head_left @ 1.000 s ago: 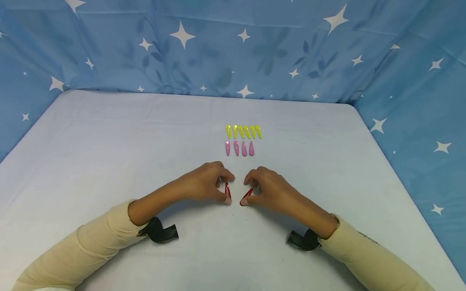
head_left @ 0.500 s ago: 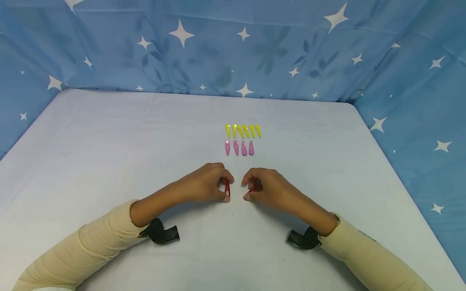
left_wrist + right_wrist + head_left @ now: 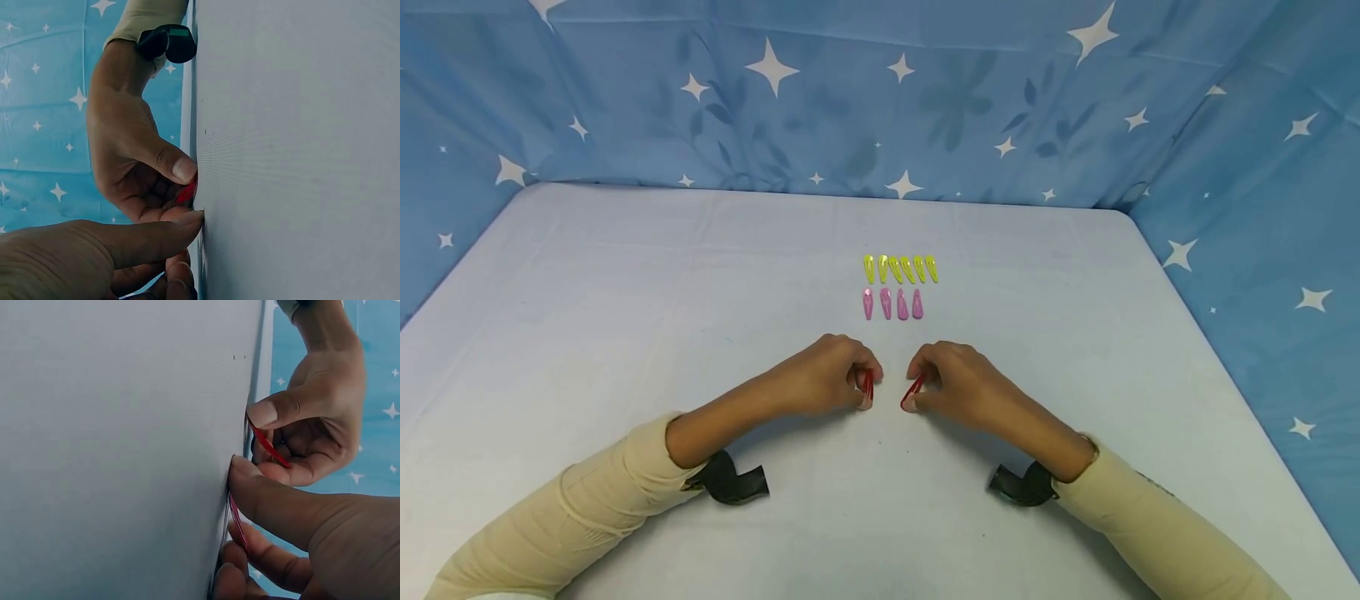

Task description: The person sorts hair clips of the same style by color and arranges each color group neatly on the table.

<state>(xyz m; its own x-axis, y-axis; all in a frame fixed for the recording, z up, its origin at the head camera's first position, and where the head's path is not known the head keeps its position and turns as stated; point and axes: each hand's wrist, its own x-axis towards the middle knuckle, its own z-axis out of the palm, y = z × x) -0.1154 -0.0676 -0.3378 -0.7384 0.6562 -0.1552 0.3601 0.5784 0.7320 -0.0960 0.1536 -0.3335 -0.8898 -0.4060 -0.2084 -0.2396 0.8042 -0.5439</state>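
Note:
In the head view, my left hand (image 3: 823, 379) pinches a red snap hair clip (image 3: 868, 384) between thumb and fingers, near the tabletop. Facing it, my right hand (image 3: 962, 379) holds another red snap hair clip (image 3: 913, 390), tilted, by thumb and fingers. The right wrist view shows both clips: the left hand's clip (image 3: 269, 447) spans thumb to finger, and the right hand's clip (image 3: 238, 525) stands under the thumb. From the left wrist, the right hand's clip (image 3: 186, 192) shows, while the left hand's own clip is hidden behind the thumb.
Beyond the hands lies a row of pink hair clips (image 3: 886, 303), with a row of yellow hair clips (image 3: 907, 269) behind it. All rest on the white tabletop (image 3: 625, 292). A blue star-patterned curtain (image 3: 842, 100) hangs along the back and sides.
Both red clips have been raised from lying on the table into the fingers' grip. The right hand dipped over its clip, then shifted slightly. The pink and yellow rows stay put.

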